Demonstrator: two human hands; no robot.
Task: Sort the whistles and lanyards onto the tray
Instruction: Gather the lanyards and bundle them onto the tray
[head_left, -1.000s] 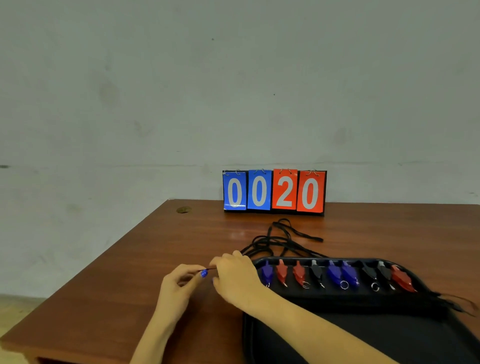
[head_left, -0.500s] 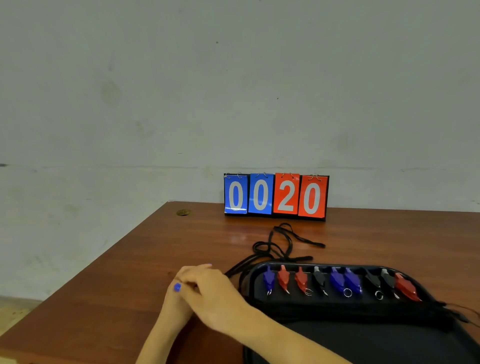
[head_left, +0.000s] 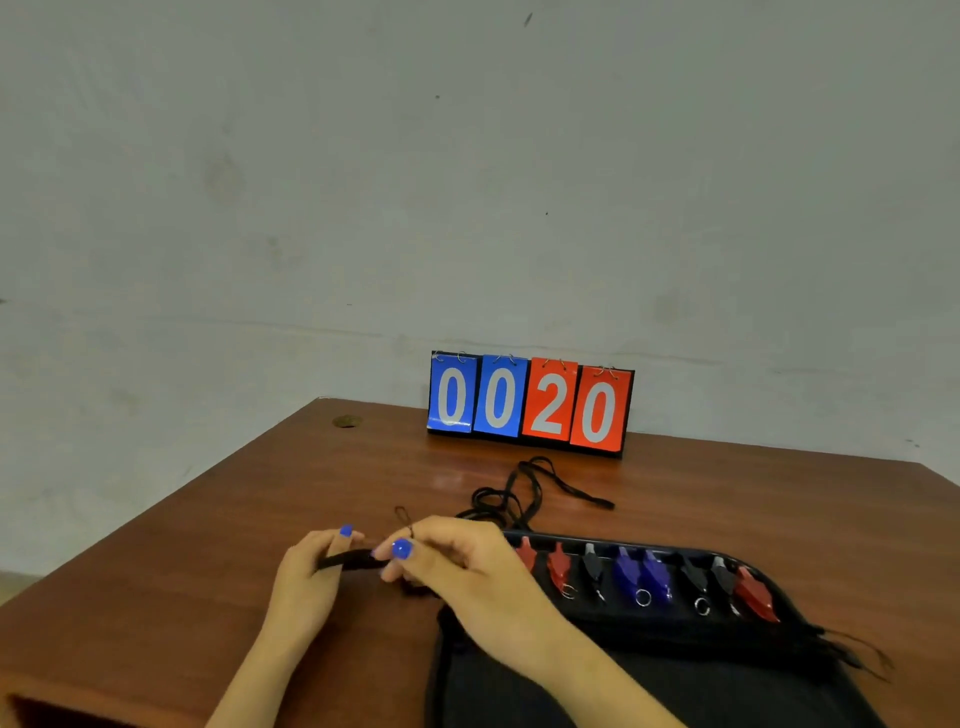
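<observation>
A black tray (head_left: 675, 691) lies at the table's near right. Along its far side runs a row of several whistles (head_left: 644, 574) in red, black and blue, some with metal rings. A tangle of black lanyards (head_left: 511, 499) lies on the table just behind the tray. My left hand (head_left: 306, 577) and my right hand (head_left: 457, 566) hold a bundled black lanyard (head_left: 348, 559) between them, left of the tray and just above the table. A thin loop of it sticks up over my right fingers.
A flip scoreboard (head_left: 527, 402) reading 0020 stands at the back of the brown wooden table (head_left: 208, 561), against a grey wall. A small round hole (head_left: 347, 421) marks the table's far left corner. The table's left edge runs close to my left hand.
My hands were pressed together low on the table half a second ago. They have since parted slightly and lifted, with the lanyard gathered into a bundle between them.
</observation>
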